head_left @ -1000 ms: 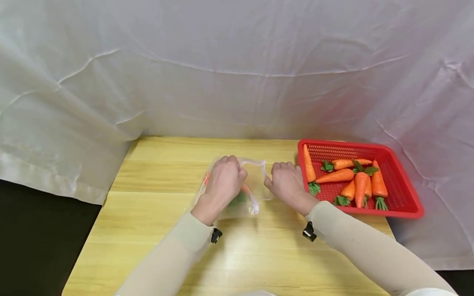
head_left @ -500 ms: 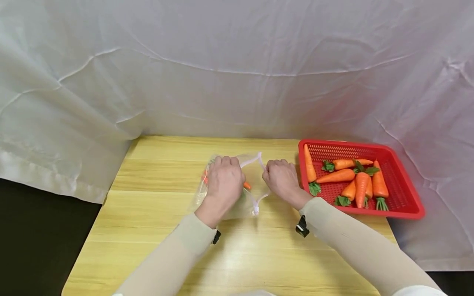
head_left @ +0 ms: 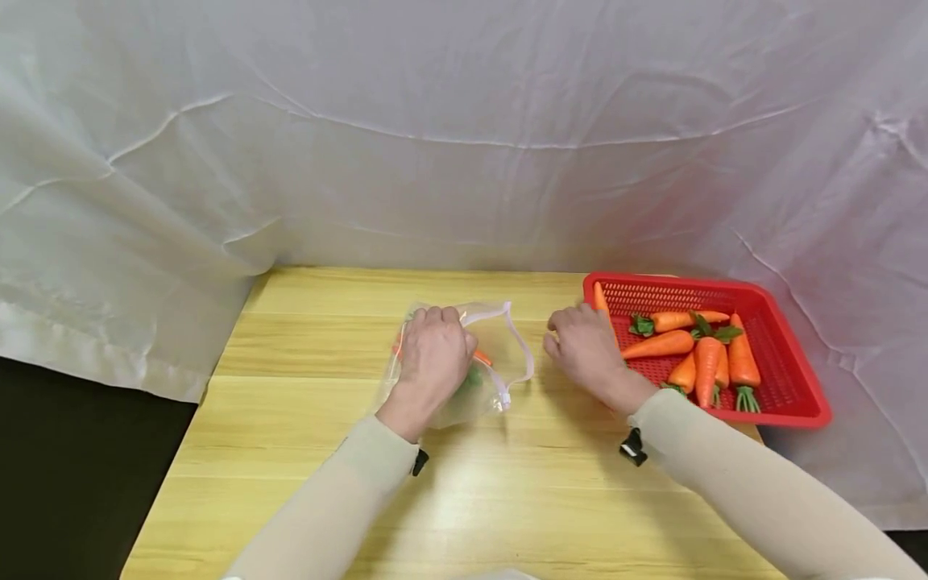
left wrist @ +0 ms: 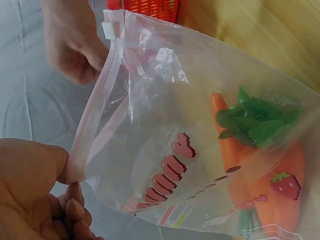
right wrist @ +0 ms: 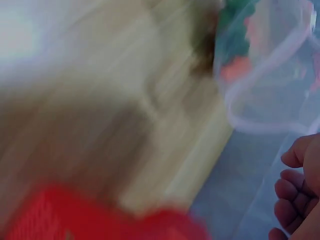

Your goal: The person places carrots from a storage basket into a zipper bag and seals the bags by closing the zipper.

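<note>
My left hand (head_left: pixel 435 350) pinches the rim of a clear slider zip bag (left wrist: pixel 165 100) between thumb and fingers. The mouth of the bag gapes toward the right, with its white slider (left wrist: pixel 109 30) at one end of the zip. Inside lie orange carrots (left wrist: pixel 275 195) with green leafy tops, seen through the printed plastic. My right hand (head_left: pixel 586 346) is apart from the bag, between its mouth and a red basket (head_left: pixel 797 362). Its fingers are loosely bent and hold nothing. Several carrots (head_left: pixel 706 370) lie in the basket, one partly hidden behind the right hand.
The wooden table (head_left: pixel 304 483) extends toward me and to the left of the bag. A grey-white cloth (head_left: pixel 464 185) hangs behind it and at both sides. The basket stands at the table's right back corner.
The right hand has let go of the bag's rim and moved right, overlapping the basket's left edge. The bag's mouth hangs rounder, and the left hand keeps its hold almost in place.
</note>
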Motion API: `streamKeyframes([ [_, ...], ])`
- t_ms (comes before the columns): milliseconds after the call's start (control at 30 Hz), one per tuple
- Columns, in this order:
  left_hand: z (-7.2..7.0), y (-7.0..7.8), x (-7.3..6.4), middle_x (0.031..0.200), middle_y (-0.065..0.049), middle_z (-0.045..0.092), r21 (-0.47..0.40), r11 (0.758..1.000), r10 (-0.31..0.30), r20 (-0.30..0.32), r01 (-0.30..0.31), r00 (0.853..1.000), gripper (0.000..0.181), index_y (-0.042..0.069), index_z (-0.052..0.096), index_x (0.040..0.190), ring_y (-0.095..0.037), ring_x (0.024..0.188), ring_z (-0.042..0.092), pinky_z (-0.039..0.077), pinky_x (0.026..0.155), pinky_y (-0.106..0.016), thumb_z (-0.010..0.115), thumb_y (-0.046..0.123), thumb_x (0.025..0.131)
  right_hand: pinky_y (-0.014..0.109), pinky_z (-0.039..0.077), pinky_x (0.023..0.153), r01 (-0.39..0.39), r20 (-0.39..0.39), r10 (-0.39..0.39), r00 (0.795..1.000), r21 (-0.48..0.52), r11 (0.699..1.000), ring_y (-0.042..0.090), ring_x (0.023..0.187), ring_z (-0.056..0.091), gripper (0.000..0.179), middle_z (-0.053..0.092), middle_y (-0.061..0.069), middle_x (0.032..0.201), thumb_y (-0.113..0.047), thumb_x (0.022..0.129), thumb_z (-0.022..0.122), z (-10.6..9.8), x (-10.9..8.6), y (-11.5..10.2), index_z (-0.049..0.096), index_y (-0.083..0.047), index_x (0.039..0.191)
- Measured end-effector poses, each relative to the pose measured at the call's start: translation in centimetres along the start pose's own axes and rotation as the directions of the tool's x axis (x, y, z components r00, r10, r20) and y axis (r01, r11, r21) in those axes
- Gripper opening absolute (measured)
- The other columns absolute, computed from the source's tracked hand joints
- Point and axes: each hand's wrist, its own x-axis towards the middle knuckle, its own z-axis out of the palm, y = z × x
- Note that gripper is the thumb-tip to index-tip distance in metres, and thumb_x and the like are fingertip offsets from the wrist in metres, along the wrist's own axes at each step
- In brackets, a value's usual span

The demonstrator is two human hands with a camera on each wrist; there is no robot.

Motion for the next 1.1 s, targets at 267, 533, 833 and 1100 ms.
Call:
streamKeyframes([
  [267, -0.4, -0.3, -0.2, 0.069, -0.004, 0.048, -0.114, 0.991, -0.054, 0.095, 0.064, 0.994, 0.020, 0.006, 0.056, 0.077, -0.024, 0.068, 0.045, 0.043, 0.073, -0.037, 0.060, 0.016, 0.094, 0.050, 0.041, 0.074, 0.192, -0.054, -0.214, 0.975, -0.274, 0.943, 0.039, 0.088, 0.056, 0.021, 0.067, 0.016, 0.089, -0.018, 0.091, 0.077, -3.7, -1.3, 7.6, 0.063, -0.002, 0.095],
  [533, -0.5, -0.5, -0.5, 0.068, -0.004, 0.046, -0.134, 0.988, -0.072, 0.071, 0.081, 0.995, 0.018, 0.005, 0.056, 0.077, -0.024, 0.068, 0.043, 0.043, 0.073, -0.037, 0.059, 0.015, 0.092, 0.054, 0.042, 0.083, 0.276, 0.145, -0.236, 0.961, -0.415, 0.867, 0.040, 0.099, 0.054, 0.021, 0.064, 0.017, 0.097, -0.011, 0.088, 0.077, -5.6, -2.6, 14.7, 0.061, -0.001, 0.098],
  [833, -0.5, -0.8, -1.1, 0.066, -0.004, 0.047, -0.108, 0.992, -0.060, 0.022, 0.062, 0.998, 0.020, 0.005, 0.057, 0.075, -0.023, 0.064, 0.043, 0.044, 0.070, -0.036, 0.061, 0.015, 0.092, 0.054, 0.041, 0.081, 0.351, 0.245, -0.261, 0.934, -0.486, 0.800, 0.039, 0.098, 0.052, 0.028, 0.061, 0.017, 0.099, -0.012, 0.085, 0.081, -4.8, -3.8, 19.3, 0.060, -0.001, 0.101],
  [1100, -0.4, -0.8, -1.3, 0.066, -0.005, 0.050, -0.139, 0.988, -0.066, 0.023, 0.069, 0.998, 0.021, 0.005, 0.058, 0.075, -0.023, 0.064, 0.046, 0.045, 0.070, -0.037, 0.062, 0.015, 0.092, 0.057, 0.042, 0.084, 0.378, 0.295, -0.259, 0.920, -0.487, 0.787, 0.041, 0.105, 0.054, 0.027, 0.064, 0.019, 0.107, -0.012, 0.088, 0.076, -3.8, -5.4, 22.2, 0.063, 0.000, 0.109],
])
